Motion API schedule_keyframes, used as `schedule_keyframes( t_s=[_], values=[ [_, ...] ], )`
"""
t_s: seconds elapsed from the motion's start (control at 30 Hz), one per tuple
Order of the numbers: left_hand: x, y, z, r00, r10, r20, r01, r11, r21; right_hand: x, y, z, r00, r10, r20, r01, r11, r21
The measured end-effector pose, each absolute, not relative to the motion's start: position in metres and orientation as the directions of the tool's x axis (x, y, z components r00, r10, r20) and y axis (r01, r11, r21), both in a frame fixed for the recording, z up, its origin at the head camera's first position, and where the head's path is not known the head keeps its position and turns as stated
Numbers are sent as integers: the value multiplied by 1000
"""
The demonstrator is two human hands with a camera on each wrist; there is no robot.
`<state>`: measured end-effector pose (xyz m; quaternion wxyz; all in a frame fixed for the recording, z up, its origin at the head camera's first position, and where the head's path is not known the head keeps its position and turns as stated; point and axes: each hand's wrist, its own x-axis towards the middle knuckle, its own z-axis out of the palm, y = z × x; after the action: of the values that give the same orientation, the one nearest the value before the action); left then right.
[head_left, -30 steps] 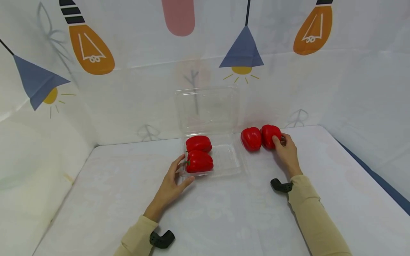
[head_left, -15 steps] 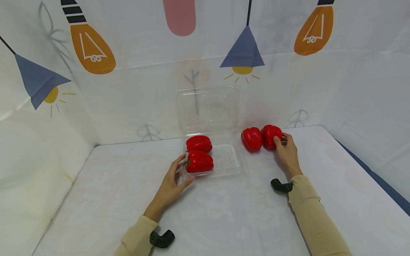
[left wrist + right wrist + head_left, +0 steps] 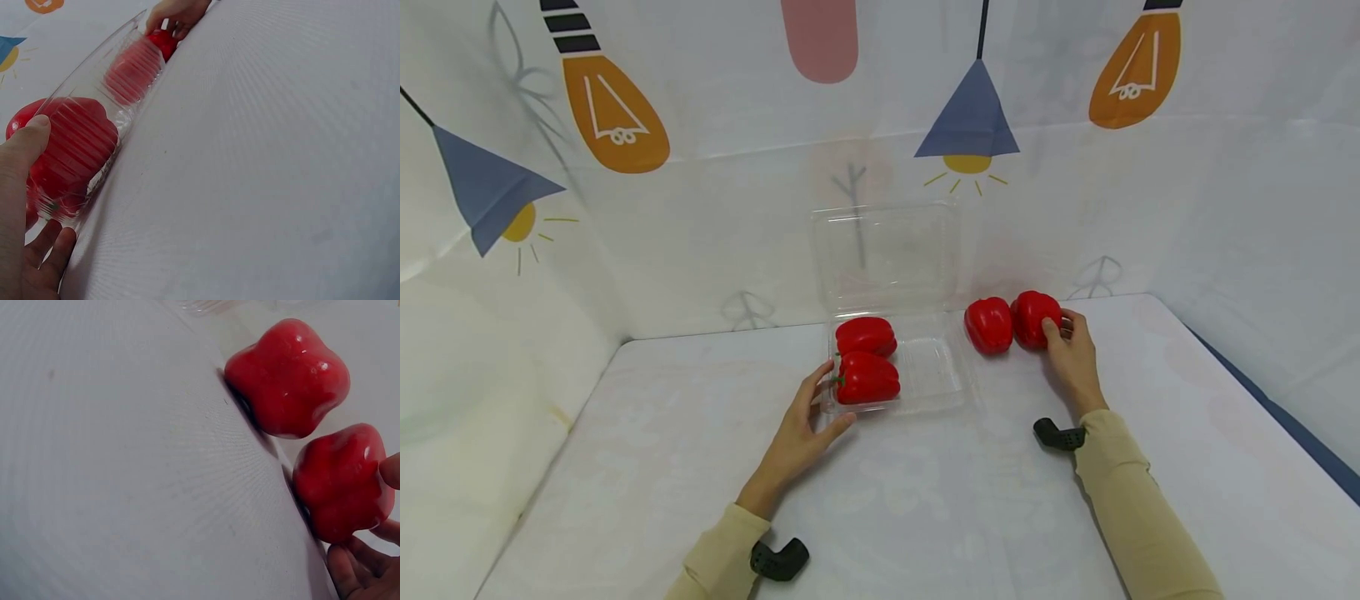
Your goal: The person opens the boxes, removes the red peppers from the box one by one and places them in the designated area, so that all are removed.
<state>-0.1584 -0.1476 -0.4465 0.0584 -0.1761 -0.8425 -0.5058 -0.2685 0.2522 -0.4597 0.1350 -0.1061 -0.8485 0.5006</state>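
A clear plastic clamshell container [image 3: 928,367] stands with its lid [image 3: 887,258] raised at the back. Two red bell peppers lie in its left half, a front pepper [image 3: 868,378] with a green stem and a rear pepper [image 3: 866,337]. My left hand [image 3: 796,442] holds the container's front left corner, thumb along the front and fingers at the left side. To the right of the container sit two more peppers, a left one [image 3: 988,326] and a right one [image 3: 1036,319]. My right hand [image 3: 1071,358] grips the right pepper, thumb in front, the other fingers on its right side.
A white-covered table [image 3: 925,508] carries everything. A white printed curtain [image 3: 722,233] rises just behind the container and loose peppers. Dark wrist devices sit on both sleeves, one on the left [image 3: 779,560] and one on the right [image 3: 1058,435].
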Motion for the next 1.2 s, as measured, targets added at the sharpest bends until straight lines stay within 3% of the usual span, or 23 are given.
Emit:
schedule_keyframes(
  t_s=[0.37, 1.0, 1.2],
  values=[
    [-157, -147, -446, -936, 236, 263, 342, 424, 839, -266, 253, -460, -930, 354, 100, 65, 427, -902],
    [-158, -148, -444, -940, 232, 250, 328, 422, 845, -272, 250, -453, -845, 529, 81, 95, 297, -950],
    [-158, -148, -444, -941, 229, 250, 328, 424, 844, -271, 250, -449, -832, 519, 194, -10, 336, -942]
  ],
)
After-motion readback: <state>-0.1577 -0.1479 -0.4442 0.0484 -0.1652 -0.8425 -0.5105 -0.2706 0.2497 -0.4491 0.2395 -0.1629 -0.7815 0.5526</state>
